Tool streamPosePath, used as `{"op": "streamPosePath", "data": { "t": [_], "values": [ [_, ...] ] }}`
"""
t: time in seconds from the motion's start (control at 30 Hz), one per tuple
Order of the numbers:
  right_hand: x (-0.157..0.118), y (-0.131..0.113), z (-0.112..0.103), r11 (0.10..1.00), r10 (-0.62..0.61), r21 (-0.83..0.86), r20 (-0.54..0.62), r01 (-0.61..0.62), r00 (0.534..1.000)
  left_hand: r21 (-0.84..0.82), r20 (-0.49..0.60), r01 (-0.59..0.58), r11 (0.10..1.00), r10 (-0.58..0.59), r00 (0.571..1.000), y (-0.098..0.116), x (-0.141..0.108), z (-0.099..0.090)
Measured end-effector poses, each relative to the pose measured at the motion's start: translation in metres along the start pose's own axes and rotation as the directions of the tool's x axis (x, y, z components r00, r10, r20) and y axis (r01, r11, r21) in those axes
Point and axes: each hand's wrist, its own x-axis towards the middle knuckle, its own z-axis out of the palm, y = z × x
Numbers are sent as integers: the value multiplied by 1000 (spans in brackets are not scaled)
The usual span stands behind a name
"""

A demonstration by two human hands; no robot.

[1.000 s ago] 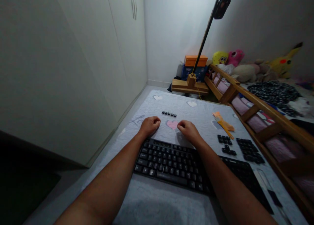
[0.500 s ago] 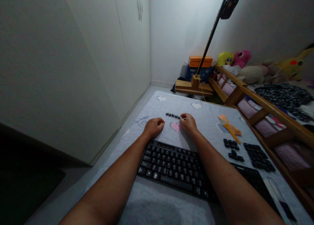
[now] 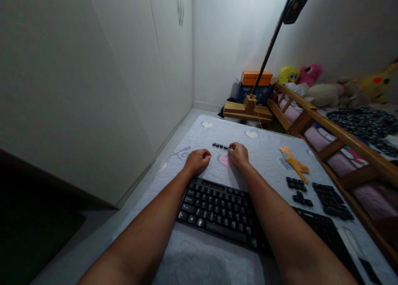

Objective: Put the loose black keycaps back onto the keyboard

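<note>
A black keyboard [image 3: 217,212] lies at a slant in front of me, its right part under my right forearm. Beyond it a short row of small black keycaps [image 3: 221,146] stands on the light cloth. My right hand [image 3: 239,154] is at the right end of this row, its thumb and fingers closed on the last keycap, which is partly hidden. My left hand [image 3: 197,161] rests just past the keyboard's upper left corner, fingers curled together. Whatever it may hold is hidden.
Right of the keyboard lie groups of black keycaps [image 3: 332,200], a dark keyless panel [image 3: 323,227], and a yellow-handled brush [image 3: 295,164] on an orange cloth. A wooden bed rail [image 3: 351,142] borders the table on the right; a white wardrobe [image 3: 139,90] stands left.
The view has shifted slightly, moving everything a little to the right. My right fingers have come onto the keycap at the row's right end. My left hand stays nearly still.
</note>
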Motion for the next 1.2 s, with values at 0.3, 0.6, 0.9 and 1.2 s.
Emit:
{"op": "streamPosePath", "data": {
  "t": [0.3, 0.6, 0.9, 1.2],
  "values": [
    [3, -6, -1, 998, 67, -12, -5, -67, 998, 1, -10, -7, 1000, 7, 1000, -1, 0, 1],
    [1, 5, -18, 969, 73, 233, 57, -84, 996, 1, -7, -7, 1000, 7, 1000, -1, 0, 1],
    [-91, 2, -60, 899, -194, 426, 182, 101, 964, 21, 1, 7, 1000, -7, 1000, 0, 1, 1],
    [-158, -19, -64, 925, -343, 230, 163, 303, 925, 15, -19, 3, 1000, -3, 1000, -2, 1, 1]
  ]
}}
